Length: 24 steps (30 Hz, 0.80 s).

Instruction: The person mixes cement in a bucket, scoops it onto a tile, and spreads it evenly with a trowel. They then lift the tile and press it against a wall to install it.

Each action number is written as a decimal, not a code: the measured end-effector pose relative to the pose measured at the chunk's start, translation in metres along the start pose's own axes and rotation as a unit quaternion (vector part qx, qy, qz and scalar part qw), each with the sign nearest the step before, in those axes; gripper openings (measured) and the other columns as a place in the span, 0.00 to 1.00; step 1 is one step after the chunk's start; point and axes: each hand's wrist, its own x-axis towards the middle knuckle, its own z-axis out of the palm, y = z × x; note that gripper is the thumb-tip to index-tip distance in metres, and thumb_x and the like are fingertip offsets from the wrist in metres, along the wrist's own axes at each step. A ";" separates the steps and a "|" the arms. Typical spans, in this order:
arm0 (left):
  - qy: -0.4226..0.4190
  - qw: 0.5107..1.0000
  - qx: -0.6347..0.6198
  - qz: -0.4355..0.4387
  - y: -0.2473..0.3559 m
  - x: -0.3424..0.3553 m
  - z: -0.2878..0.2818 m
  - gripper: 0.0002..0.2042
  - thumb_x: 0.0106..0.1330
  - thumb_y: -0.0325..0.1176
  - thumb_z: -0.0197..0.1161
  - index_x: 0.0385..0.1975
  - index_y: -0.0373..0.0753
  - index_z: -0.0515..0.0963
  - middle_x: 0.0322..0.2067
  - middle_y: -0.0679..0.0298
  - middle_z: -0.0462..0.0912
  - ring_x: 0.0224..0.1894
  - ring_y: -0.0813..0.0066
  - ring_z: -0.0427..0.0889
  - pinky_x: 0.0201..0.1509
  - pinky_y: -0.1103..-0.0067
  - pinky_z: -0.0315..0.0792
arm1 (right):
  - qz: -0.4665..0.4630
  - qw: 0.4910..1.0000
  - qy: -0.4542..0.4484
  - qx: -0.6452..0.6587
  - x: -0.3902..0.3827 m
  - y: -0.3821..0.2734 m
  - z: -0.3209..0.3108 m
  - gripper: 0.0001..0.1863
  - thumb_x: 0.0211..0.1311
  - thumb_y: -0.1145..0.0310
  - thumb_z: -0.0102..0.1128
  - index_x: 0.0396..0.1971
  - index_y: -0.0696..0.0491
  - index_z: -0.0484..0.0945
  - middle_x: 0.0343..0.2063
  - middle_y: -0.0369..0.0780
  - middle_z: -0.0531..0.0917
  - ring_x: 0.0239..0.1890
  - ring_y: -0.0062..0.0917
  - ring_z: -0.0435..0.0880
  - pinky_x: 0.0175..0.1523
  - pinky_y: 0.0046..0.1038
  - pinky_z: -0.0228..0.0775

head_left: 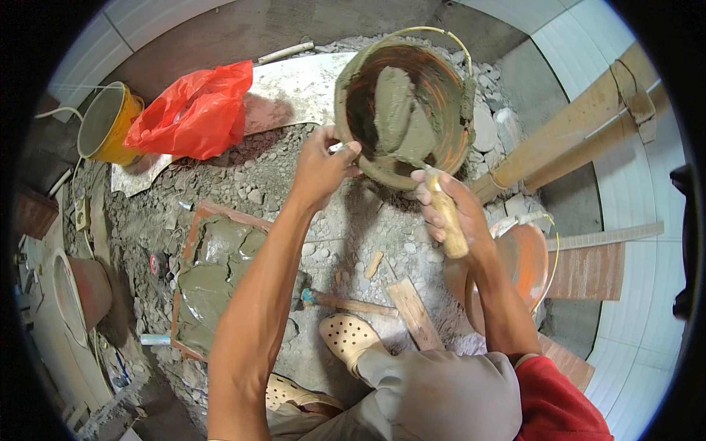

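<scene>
A mortar-smeared bucket with a pale handle stands tilted toward me at the far middle. My left hand grips its near-left rim, thumb over the edge. In my right hand is a trowel, held by its wooden handle. The trowel's blade reaches into the bucket and is mostly covered by wet grey mortar. More mortar shows on the bucket's inner wall. Left of my left forearm lies a tile spread with wet mortar, its reddish edge showing.
A hammer and a wood piece lie by my shoe. An orange-stained bucket stands right, below bamboo poles. A red plastic bag, a yellow bucket and another bucket are left. Rubble covers the ground.
</scene>
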 end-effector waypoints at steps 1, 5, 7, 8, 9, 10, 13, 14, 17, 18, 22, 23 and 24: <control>0.001 1.000 0.016 -0.008 0.005 0.007 0.004 0.11 0.71 0.29 0.65 0.47 0.35 0.71 0.46 0.58 0.78 0.45 0.70 0.83 0.48 0.70 0.85 | -0.012 1.000 -0.003 -0.010 -0.005 -0.007 0.004 0.26 0.79 0.56 0.48 0.61 0.65 0.68 0.34 0.39 0.76 0.21 0.17 0.73 0.19 0.20 0.67; -0.024 0.997 0.039 -0.056 0.020 0.018 0.006 0.12 0.71 0.29 0.64 0.49 0.33 0.72 0.46 0.58 0.78 0.45 0.68 0.83 0.49 0.68 0.85 | -0.056 0.998 -0.010 -0.027 -0.028 -0.021 0.027 0.29 0.78 0.54 0.51 0.61 0.66 0.67 0.33 0.40 0.76 0.18 0.17 0.74 0.16 0.19 0.70; -0.089 0.993 0.038 -0.065 0.032 0.006 -0.020 0.17 0.73 0.30 0.62 0.56 0.30 0.71 0.49 0.55 0.76 0.48 0.66 0.82 0.50 0.68 0.85 | -0.066 0.995 0.008 -0.079 -0.043 -0.018 0.041 0.31 0.75 0.53 0.55 0.61 0.66 0.66 0.33 0.41 0.76 0.17 0.19 0.75 0.16 0.20 0.72; -0.100 0.991 0.076 -0.051 0.040 -0.008 -0.043 0.18 0.74 0.31 0.61 0.59 0.30 0.69 0.51 0.55 0.76 0.49 0.66 0.82 0.51 0.68 0.85 | -0.061 0.993 0.006 -0.097 -0.049 -0.013 0.047 0.32 0.74 0.53 0.58 0.61 0.66 0.66 0.33 0.41 0.76 0.17 0.19 0.75 0.16 0.20 0.72; -0.111 0.985 0.117 -0.055 0.050 -0.022 -0.067 0.20 0.75 0.31 0.59 0.62 0.29 0.68 0.53 0.55 0.75 0.50 0.66 0.82 0.52 0.68 0.84 | -0.066 0.992 -0.008 -0.109 -0.053 -0.006 0.053 0.33 0.72 0.53 0.61 0.62 0.66 0.65 0.33 0.41 0.76 0.17 0.20 0.76 0.16 0.20 0.72; -0.121 0.970 0.205 -0.051 0.063 -0.040 -0.101 0.20 0.76 0.32 0.56 0.64 0.31 0.68 0.56 0.56 0.76 0.51 0.66 0.82 0.54 0.68 0.84 | -0.060 0.990 -0.034 -0.119 -0.052 0.005 0.057 0.35 0.69 0.53 0.65 0.61 0.67 0.67 0.32 0.42 0.78 0.17 0.21 0.76 0.16 0.21 0.72; -0.071 0.918 0.388 -0.036 0.112 -0.121 -0.197 0.18 0.74 0.30 0.55 0.62 0.33 0.73 0.60 0.56 0.77 0.56 0.66 0.82 0.55 0.71 0.83 | -0.008 0.974 -0.087 -0.207 -0.045 0.048 0.070 0.33 0.69 0.54 0.66 0.59 0.67 0.70 0.32 0.42 0.79 0.17 0.21 0.77 0.16 0.23 0.72; -0.002 0.908 0.414 -0.061 0.123 -0.157 -0.220 0.17 0.75 0.30 0.53 0.61 0.34 0.74 0.59 0.56 0.77 0.55 0.66 0.82 0.55 0.71 0.83 | 0.010 0.971 -0.121 -0.208 -0.041 0.065 0.074 0.30 0.68 0.55 0.67 0.57 0.66 0.73 0.31 0.42 0.81 0.18 0.20 0.77 0.19 0.24 0.72; 0.162 0.871 0.443 -0.139 0.139 -0.257 -0.264 0.16 0.76 0.32 0.53 0.59 0.35 0.75 0.57 0.58 0.78 0.52 0.68 0.82 0.52 0.72 0.82 | 0.058 0.918 -0.204 -0.335 -0.016 0.109 0.092 0.27 0.67 0.62 0.67 0.58 0.65 0.75 0.32 0.42 0.83 0.23 0.22 0.80 0.29 0.27 0.74; 0.198 0.871 0.423 -0.155 0.137 -0.292 -0.272 0.15 0.76 0.33 0.53 0.58 0.35 0.75 0.57 0.59 0.78 0.51 0.69 0.82 0.51 0.73 0.82 | -0.007 0.877 -0.259 -0.404 -0.003 0.124 0.101 0.27 0.67 0.63 0.66 0.58 0.66 0.74 0.32 0.43 0.83 0.25 0.25 0.81 0.32 0.29 0.75; 0.348 0.883 0.255 -0.186 0.089 -0.407 -0.278 0.13 0.72 0.27 0.52 0.54 0.35 0.77 0.50 0.65 0.81 0.48 0.75 0.81 0.49 0.75 0.82 | -0.197 0.717 -0.398 -0.537 0.033 0.184 0.135 0.25 0.65 0.67 0.64 0.58 0.66 0.74 0.35 0.49 0.83 0.35 0.41 0.83 0.42 0.37 0.77; 0.384 0.877 0.215 -0.190 0.070 -0.428 -0.276 0.13 0.72 0.26 0.52 0.53 0.36 0.77 0.49 0.65 0.81 0.47 0.77 0.81 0.49 0.75 0.81 | -0.227 0.688 -0.420 -0.546 0.037 0.198 0.142 0.25 0.65 0.67 0.64 0.58 0.65 0.74 0.36 0.50 0.82 0.38 0.45 0.83 0.45 0.39 0.77; 0.404 0.875 0.185 -0.193 0.050 -0.447 -0.271 0.12 0.73 0.27 0.52 0.52 0.36 0.77 0.47 0.66 0.81 0.46 0.78 0.81 0.48 0.75 0.81 | -0.226 0.664 -0.429 -0.569 0.043 0.211 0.149 0.24 0.64 0.67 0.64 0.57 0.65 0.74 0.37 0.51 0.82 0.39 0.47 0.83 0.45 0.40 0.77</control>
